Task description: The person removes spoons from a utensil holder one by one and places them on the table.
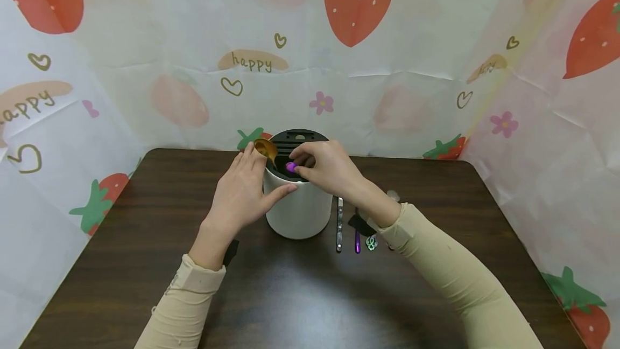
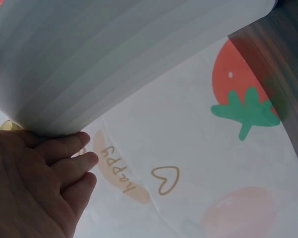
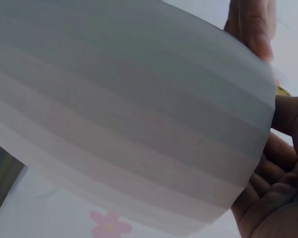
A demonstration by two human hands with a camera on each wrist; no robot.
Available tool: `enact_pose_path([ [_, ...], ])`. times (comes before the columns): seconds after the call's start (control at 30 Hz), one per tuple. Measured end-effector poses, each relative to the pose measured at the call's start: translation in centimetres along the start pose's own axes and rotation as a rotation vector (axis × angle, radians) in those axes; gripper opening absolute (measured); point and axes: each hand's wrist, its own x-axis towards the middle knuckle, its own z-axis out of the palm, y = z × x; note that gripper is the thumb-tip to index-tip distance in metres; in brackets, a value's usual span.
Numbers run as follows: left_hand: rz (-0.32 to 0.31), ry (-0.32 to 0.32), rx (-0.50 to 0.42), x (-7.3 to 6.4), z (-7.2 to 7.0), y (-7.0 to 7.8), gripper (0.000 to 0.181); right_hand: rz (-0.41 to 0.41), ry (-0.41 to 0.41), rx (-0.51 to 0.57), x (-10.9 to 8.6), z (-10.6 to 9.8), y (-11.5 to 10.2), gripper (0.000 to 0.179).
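A white ribbed utensil holder [image 1: 299, 211] with a black slotted top [image 1: 286, 146] stands on the table. My left hand [image 1: 241, 190] rests along its left side with fingers extended, the thumb across the front near the rim; in the left wrist view, the fingertips [image 2: 89, 159] lie at the holder's wall. A gold spoon [image 1: 265, 148] leans in the top, bowl up, beside the left fingertips. My right hand [image 1: 329, 166] is over the top, its thumb and fingers pinching a shiny purple utensil [image 1: 291, 167] at the front opening. Its lower part is hidden inside the holder.
Right of the holder lie a silver patterned handle [image 1: 339, 225], a purple handle [image 1: 357, 241] and a green openwork handle end [image 1: 371, 243], partly under the right forearm. The dark wooden table [image 1: 290, 295] meets a strawberry-print backdrop [image 1: 300, 90] behind the holder.
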Motion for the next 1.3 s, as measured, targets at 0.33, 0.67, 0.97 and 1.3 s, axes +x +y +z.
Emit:
enact_pose_path([
  [0.33,0.006,0.007,-0.006,0.0,0.1,-0.1,0.1,-0.017,-0.006,0.064,0.2,0.2,0.2,0.016],
  [0.67,0.01,0.014,-0.007,0.0,0.0,-0.1,0.105,0.026,0.015,0.154,0.0,-0.1,0.4,0.015],
  [0.97,-0.007,-0.008,0.008,0.0,0.0,0.0,0.102,0.07,0.05,0.261,-0.4,-0.6,0.6,0.017],
  [1.3,-0.023,-0.022,-0.002,0.0,0.0,0.1,0.103,0.093,0.092,0.455,-1.0,-1.9,0.7,0.019],
])
